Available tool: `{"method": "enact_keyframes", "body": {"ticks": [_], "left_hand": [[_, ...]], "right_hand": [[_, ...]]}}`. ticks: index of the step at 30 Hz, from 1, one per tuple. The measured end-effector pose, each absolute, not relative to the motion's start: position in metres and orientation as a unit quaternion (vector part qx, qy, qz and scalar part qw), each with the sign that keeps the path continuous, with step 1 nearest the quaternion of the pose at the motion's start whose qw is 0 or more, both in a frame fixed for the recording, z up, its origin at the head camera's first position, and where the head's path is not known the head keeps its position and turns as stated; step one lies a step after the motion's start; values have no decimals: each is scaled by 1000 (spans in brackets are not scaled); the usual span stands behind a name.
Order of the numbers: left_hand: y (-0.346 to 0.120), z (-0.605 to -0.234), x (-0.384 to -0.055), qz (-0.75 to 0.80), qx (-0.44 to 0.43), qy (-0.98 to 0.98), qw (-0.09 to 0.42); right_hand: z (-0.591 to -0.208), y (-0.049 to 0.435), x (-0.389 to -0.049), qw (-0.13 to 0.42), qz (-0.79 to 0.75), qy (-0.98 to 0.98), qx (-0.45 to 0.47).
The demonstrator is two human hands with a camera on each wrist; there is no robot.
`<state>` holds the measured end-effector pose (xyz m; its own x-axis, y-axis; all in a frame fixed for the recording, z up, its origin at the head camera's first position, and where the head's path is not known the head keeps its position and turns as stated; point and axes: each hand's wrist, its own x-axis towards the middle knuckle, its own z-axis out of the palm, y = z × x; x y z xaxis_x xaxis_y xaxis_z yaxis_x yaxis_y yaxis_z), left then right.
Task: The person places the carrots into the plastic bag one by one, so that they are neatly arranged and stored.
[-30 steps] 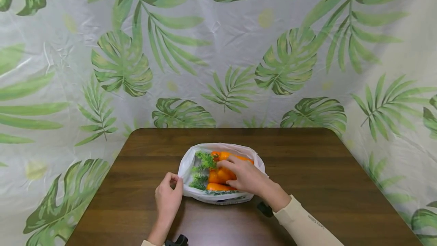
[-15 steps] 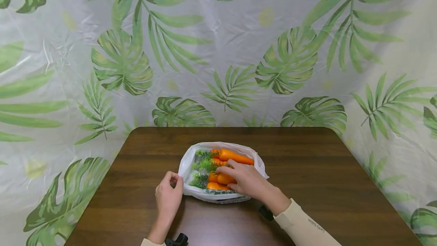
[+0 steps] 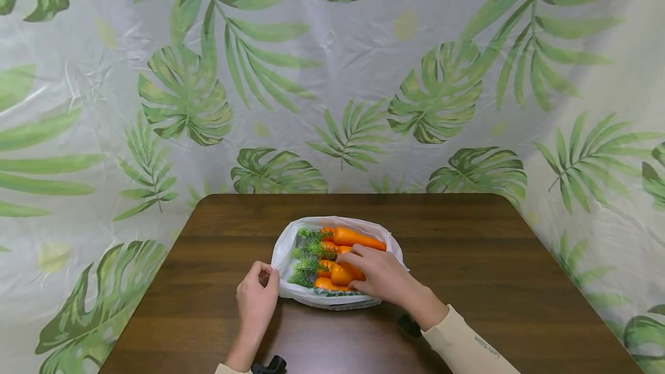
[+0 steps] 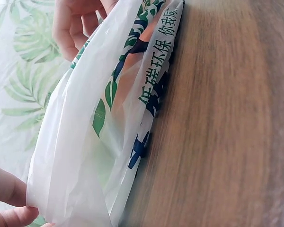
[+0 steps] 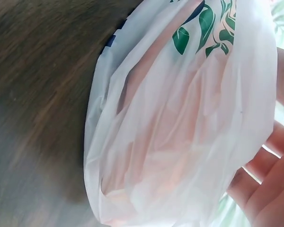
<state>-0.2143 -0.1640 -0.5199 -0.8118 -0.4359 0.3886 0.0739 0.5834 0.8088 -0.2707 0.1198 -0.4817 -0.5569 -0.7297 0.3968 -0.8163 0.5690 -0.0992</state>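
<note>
A white plastic bag (image 3: 395,244) lies open-mouthed on the table, with green and dark blue print on its side. Inside are several orange carrots (image 3: 363,238) with leafy green tops (image 3: 306,267), lying side by side with the tops to the left. My left hand (image 3: 257,296) pinches the bag's left rim between thumb and fingers. My right hand (image 3: 381,273) reaches in over the right side, its thumb and index finger around a front carrot (image 3: 345,274). In the right wrist view the bag wall (image 5: 180,142) hides the fingertips.
The bag sits near the middle of a dark brown wooden table (image 3: 467,235). A leaf-patterned curtain (image 3: 353,74) hangs behind the far edge. Dark bands (image 3: 269,365) are on both wrists.
My right hand has drawn slightly back and to the right, uncovering the back carrots and their tops. My left hand has stayed at the bag's rim.
</note>
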Motion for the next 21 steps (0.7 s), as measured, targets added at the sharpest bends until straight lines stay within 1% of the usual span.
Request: {"method": "enact_keyframes", "body": {"ticks": [8,11,16,19,21], "left_hand": [[-160,-522,-215,-447,105,-843,279],[-162,-522,-216,-445,101,-845,279],[-171,-521,-216,-434,103,-852,275],[-178,-519,-214,-424,108,-859,267],[-181,-515,-214,-413,106,-863,270]], "right_hand": [[-483,128,-270,157,133,-871,446],[-481,129,-272,165,141,-867,449],[-472,125,-277,181,148,-866,442],[-464,126,-277,181,145,-872,430],[-458,127,-275,187,138,-878,418]]}}
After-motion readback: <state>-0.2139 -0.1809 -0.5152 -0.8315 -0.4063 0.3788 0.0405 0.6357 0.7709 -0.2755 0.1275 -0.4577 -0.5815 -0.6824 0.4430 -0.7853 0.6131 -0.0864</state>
